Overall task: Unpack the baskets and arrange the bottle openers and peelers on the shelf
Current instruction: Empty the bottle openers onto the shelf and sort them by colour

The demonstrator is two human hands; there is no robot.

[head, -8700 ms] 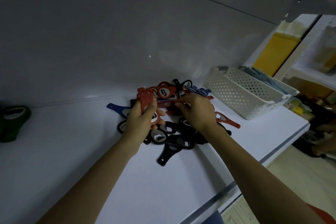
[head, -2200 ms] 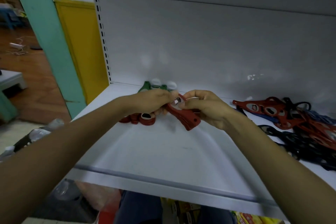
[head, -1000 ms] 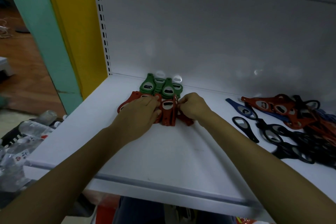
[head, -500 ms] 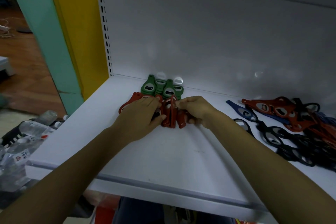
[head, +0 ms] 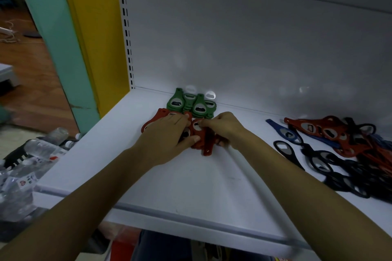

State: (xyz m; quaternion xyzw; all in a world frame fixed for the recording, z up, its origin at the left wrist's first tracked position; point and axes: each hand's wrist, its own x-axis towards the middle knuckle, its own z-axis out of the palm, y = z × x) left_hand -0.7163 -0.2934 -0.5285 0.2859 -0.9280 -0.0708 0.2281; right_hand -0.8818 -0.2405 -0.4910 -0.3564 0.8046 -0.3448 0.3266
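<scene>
Left hand (head: 169, 133) lay palm-down on the red openers (head: 201, 136), fingers fairly straight and pressing, thumb against the top one's side. Right hand (head: 224, 128) had fingers curled, pinching the head end of that same top opener; its thumb was hidden underneath. The red openers sat right under and between both hands, on the shelf (head: 191, 186) toward its left back corner. The top one's long axis ran front to back: head toward the back wall, handle sticking out toward the shelf's front edge. Just behind, touching or nearly so, green openers (head: 186, 103) lay in a neat row against the wall. The loose pile (head: 339, 148) of red, black and blue openers lay well apart to the right, nearer the right hand, so that hand would likely fetch the next batch. Versus half a second before: the red openers then stood more on edge between the hands; now the top one lay flatter, face up, handle poking out further. No basket or peelers in view. Judgement: red row being squared up, most of the pile still unsorted.
</scene>
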